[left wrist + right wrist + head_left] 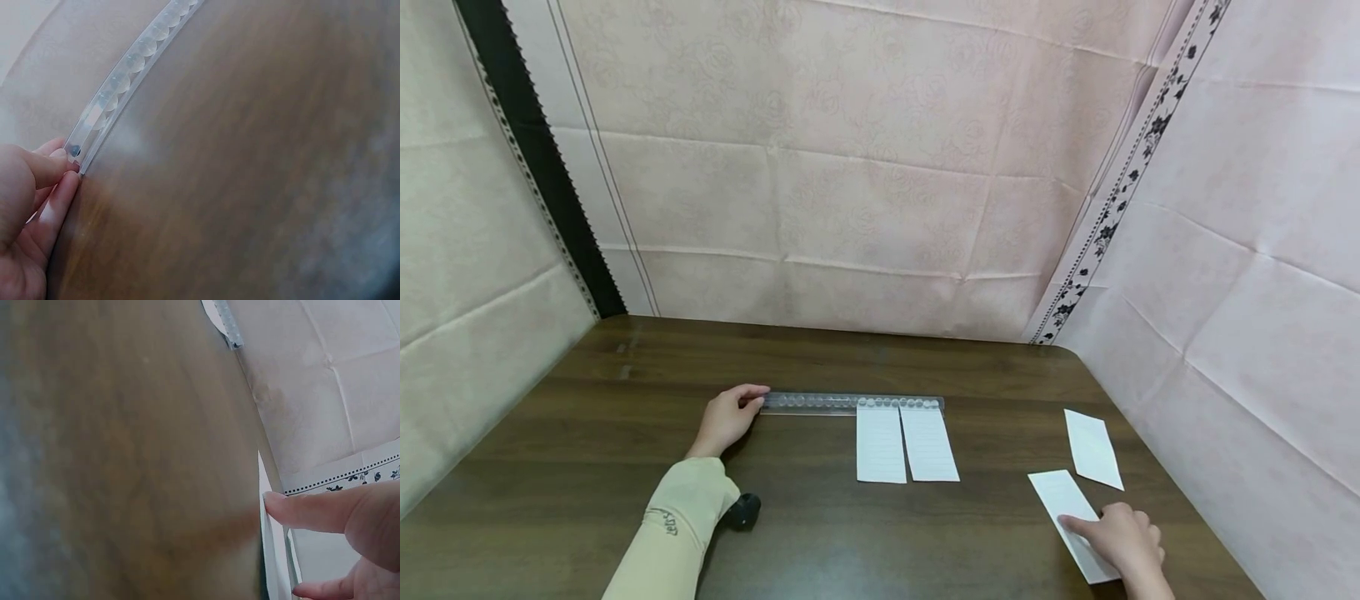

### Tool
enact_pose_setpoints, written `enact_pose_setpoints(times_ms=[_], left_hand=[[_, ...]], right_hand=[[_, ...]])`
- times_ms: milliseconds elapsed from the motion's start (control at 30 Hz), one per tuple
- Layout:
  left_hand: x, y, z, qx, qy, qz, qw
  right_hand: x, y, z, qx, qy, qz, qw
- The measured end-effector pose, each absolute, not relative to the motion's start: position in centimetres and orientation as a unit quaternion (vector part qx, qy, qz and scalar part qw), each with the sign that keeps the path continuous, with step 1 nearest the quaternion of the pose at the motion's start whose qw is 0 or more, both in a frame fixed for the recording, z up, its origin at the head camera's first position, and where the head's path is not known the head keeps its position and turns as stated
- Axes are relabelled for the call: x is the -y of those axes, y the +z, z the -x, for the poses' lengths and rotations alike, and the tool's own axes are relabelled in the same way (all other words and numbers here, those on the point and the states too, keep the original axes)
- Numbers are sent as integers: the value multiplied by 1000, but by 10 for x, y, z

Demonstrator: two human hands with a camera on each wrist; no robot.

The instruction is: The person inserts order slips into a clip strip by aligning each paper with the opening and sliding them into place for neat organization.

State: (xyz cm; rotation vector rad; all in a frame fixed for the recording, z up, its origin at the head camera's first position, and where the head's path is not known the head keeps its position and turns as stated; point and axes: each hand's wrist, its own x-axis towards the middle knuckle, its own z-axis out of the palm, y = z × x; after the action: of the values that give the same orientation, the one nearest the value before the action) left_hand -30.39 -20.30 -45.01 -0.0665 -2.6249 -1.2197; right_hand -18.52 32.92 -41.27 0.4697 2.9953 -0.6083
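A pale sleeve (662, 533) with dark lettering runs up from the near side, a black rounded object (744, 512) beside its cuff. Beyond it, the left hand (727, 421) pinches the left end of a clear strip (811, 403) between thumb and fingers. The right hand (1126, 537) grips a white card (1062, 493), thumb across its face, the card slanting up and left from the hand. A loose white slip (1093, 448) lies just past that card, near the tabletop's right edge.

The strip lies crosswise, some way in from the far edge of the tabletop (820, 533). Two side-by-side slips, the left slip (881, 450) and the right slip (931, 450), have their top ends at the strip's right half, a narrow gap between them. Open wood separates them from the gripped card, and more spreads toward the near side.

The strip is glossy and transparent, with a row of round domes; the slips are flat, matte rectangles. Dark wood grain meets a creased, faintly patterned cloth (820, 192) behind, with a floral border (1105, 233) toward its right.
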Motion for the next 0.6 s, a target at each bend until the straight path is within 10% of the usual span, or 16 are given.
enact_pose_setpoints(times_ms=[600], left_hand=[[203, -450, 304, 901, -412, 25, 133]], right_hand=[[-325, -411, 190, -967, -225, -109, 43]])
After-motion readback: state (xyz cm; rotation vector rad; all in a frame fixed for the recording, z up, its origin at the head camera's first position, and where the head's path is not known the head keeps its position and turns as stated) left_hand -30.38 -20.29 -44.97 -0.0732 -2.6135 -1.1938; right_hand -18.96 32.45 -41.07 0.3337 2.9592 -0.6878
